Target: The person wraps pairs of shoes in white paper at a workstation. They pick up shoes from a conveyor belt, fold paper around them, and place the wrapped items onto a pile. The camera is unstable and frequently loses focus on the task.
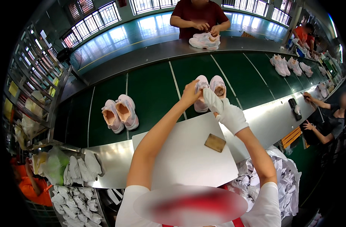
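Note:
A pair of pale pink and white sneakers lies on the green conveyor belt in front of me. My bare left hand (189, 93) grips the left sneaker (201, 106) of this pair at its upper. Over its opening my right hand (232, 116), in a white glove, holds an elongated wad of white paper (212, 99). The wad's far end reaches the opening; how deep it sits is hidden. Close beside it stands the right sneaker (217, 82), with its toe pointing away and something brownish inside its opening.
Another sneaker pair (120, 112) sits farther left on the belt (154, 94). A brown block (215, 143) lies on the white board (180, 151). White paper wads (82, 170) are piled at left, and a paper-filled bag (282, 178) stands at right. Across the belt, a person handles a sneaker (205, 41).

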Available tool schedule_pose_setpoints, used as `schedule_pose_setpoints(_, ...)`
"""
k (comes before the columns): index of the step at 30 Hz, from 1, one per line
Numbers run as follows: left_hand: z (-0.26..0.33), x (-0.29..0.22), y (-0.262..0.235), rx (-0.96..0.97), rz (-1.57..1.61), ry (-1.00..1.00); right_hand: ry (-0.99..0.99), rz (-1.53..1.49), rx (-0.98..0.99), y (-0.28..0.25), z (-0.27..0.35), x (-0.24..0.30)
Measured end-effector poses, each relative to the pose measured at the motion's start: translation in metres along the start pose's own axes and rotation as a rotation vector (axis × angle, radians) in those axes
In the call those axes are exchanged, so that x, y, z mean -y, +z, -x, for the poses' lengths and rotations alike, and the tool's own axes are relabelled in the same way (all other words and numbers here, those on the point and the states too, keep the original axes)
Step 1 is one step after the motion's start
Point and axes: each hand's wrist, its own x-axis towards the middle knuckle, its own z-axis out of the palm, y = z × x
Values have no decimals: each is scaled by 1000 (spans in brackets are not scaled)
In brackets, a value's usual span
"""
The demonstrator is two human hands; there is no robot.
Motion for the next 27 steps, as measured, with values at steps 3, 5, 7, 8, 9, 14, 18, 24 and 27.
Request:
schedule_pose_setpoints(3, -27, 4, 17, 174, -141, 76, 53, 100, 113, -9, -26, -9)
schedule_pose_setpoints(5, -47, 12, 16, 341, -123, -148, 21, 152, 172, -5, -48, -7)
schedule_pose_setpoints(7, -51, 12, 16, 364, -128, -90, -28, 159, 205, 13, -75, -8)
schedule_pose_setpoints(8, -50, 15, 10, 392, -137, -103, -184, 243, 292, 12, -87, 8)
schedule_pose_setpoints(9, -53, 11, 10, 425, -141, -96, -136, 263, 331, 17, -97, 16)
schedule_pose_setpoints(14, -68, 3, 14, 431, -147, -50, -334, 368, 606, 112, -175, -34)
schedule_pose_setpoints(18, -67, 3, 12, 435, -124, -110, -243, 576, 393, 134, -177, -20)
schedule_pose_setpoints(24, -62, 10, 1, 571, -193, -110, 137, 144, 246, 44, -137, 12)
schedule_pose_setpoints(27, -53, 3, 33, 387, -258, -138, 27, 36, -164, 75, -137, -17)
